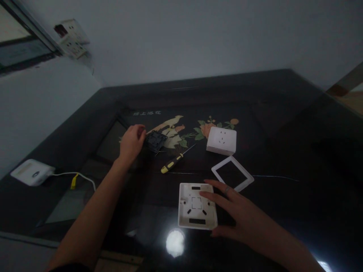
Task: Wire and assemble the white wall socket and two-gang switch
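Observation:
My left hand (132,140) is at the left edge of a black square socket module (155,141) lying on the dark table. Its fingers are curled together, and what they hold, if anything, is hidden. My right hand (234,206) grips the right side of a white square mounting box (196,205), whose hollow side faces up. Thumb and index finger are at its right corners; another finger reaches over the inside. Between the hands lies a yellow and black screwdriver (172,163), its shaft pointing away to the right. A white square frame (245,176) lies beyond my right hand.
A white box with a socket face (222,139) stands behind the frame. At the left is a white device (31,172) with a cable and yellow tag (74,181). Wall sockets (73,37) hang at upper left. The table (272,113) meets the wall at the back.

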Action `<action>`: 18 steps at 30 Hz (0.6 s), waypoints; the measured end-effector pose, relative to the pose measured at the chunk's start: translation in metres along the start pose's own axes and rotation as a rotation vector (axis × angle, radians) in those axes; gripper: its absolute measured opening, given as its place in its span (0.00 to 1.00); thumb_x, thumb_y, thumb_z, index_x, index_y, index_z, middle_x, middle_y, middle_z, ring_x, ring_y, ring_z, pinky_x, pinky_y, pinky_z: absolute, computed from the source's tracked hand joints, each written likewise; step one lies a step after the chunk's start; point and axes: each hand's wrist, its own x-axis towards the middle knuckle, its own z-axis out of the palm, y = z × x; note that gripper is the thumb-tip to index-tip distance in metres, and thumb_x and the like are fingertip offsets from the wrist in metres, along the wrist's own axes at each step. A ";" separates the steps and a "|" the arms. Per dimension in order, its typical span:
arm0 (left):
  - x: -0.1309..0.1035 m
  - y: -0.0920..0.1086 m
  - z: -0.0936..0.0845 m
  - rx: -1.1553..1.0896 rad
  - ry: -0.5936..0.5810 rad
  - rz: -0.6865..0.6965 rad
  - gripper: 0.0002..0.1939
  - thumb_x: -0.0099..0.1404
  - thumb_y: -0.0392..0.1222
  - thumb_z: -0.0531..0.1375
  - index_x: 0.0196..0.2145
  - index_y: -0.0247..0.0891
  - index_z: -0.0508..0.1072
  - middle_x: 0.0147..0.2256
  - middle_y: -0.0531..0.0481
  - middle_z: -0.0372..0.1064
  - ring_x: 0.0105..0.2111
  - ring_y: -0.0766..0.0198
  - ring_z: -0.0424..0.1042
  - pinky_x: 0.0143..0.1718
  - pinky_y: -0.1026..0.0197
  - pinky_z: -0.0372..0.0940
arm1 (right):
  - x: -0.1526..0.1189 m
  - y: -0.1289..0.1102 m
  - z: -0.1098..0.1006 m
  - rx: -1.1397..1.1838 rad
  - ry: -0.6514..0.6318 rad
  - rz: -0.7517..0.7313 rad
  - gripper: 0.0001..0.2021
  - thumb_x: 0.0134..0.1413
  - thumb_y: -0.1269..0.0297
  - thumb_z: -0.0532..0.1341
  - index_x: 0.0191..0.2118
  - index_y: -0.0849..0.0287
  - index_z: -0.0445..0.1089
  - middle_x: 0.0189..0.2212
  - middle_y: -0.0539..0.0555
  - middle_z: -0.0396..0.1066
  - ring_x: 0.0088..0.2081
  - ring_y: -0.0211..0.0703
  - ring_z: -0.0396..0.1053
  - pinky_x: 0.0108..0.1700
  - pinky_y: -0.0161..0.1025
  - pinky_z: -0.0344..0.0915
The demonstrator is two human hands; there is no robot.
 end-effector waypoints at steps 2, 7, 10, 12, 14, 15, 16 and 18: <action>-0.024 0.025 -0.012 -0.057 0.004 0.102 0.15 0.71 0.42 0.51 0.51 0.36 0.71 0.49 0.40 0.70 0.50 0.51 0.70 0.56 0.48 0.63 | 0.001 0.000 0.003 0.003 0.017 -0.015 0.37 0.52 0.61 0.69 0.67 0.47 0.58 0.73 0.57 0.42 0.70 0.58 0.50 0.66 0.58 0.57; -0.107 0.090 -0.036 -0.291 -0.533 0.604 0.33 0.66 0.59 0.59 0.64 0.47 0.59 0.63 0.42 0.59 0.63 0.49 0.59 0.63 0.46 0.59 | 0.002 0.007 0.006 0.010 0.133 -0.101 0.38 0.52 0.55 0.69 0.67 0.46 0.56 0.72 0.57 0.45 0.68 0.58 0.55 0.64 0.57 0.61; -0.142 0.104 -0.033 -0.263 -0.774 0.690 0.57 0.54 0.61 0.69 0.70 0.50 0.40 0.69 0.38 0.45 0.69 0.40 0.46 0.65 0.35 0.54 | 0.002 0.021 0.000 -0.064 0.397 -0.076 0.29 0.57 0.54 0.65 0.64 0.49 0.62 0.66 0.59 0.59 0.64 0.56 0.61 0.63 0.58 0.63; -0.155 0.107 -0.026 -0.204 -0.797 0.686 0.59 0.54 0.52 0.72 0.70 0.51 0.38 0.69 0.36 0.44 0.69 0.37 0.43 0.65 0.29 0.50 | 0.004 0.032 -0.002 -0.189 0.597 0.008 0.27 0.58 0.54 0.63 0.61 0.52 0.64 0.64 0.61 0.61 0.64 0.60 0.60 0.63 0.61 0.62; -0.161 0.108 -0.022 -0.181 -0.770 0.664 0.55 0.56 0.42 0.71 0.70 0.50 0.41 0.68 0.36 0.47 0.68 0.39 0.48 0.64 0.31 0.52 | 0.007 0.043 0.000 -0.307 0.695 0.086 0.29 0.57 0.52 0.63 0.62 0.55 0.63 0.64 0.65 0.60 0.64 0.65 0.58 0.62 0.65 0.60; -0.161 0.108 -0.022 -0.191 -0.753 0.655 0.53 0.57 0.39 0.71 0.70 0.51 0.44 0.67 0.37 0.49 0.67 0.41 0.51 0.64 0.34 0.55 | 0.009 0.047 0.002 -0.343 0.702 0.109 0.30 0.57 0.51 0.62 0.63 0.57 0.61 0.64 0.66 0.59 0.64 0.67 0.58 0.62 0.66 0.60; -0.158 0.108 -0.024 -0.214 -0.738 0.649 0.51 0.57 0.38 0.70 0.69 0.51 0.46 0.66 0.38 0.51 0.65 0.42 0.53 0.63 0.36 0.58 | 0.011 0.050 0.004 -0.363 0.692 0.123 0.31 0.58 0.52 0.62 0.63 0.58 0.59 0.64 0.67 0.58 0.64 0.67 0.58 0.61 0.66 0.61; -0.148 0.104 -0.033 -0.268 -0.696 0.639 0.48 0.57 0.42 0.69 0.68 0.54 0.49 0.65 0.40 0.52 0.65 0.43 0.55 0.62 0.39 0.60 | 0.013 0.052 0.008 -0.371 0.673 0.135 0.30 0.59 0.54 0.60 0.64 0.58 0.57 0.63 0.68 0.58 0.62 0.67 0.60 0.59 0.65 0.63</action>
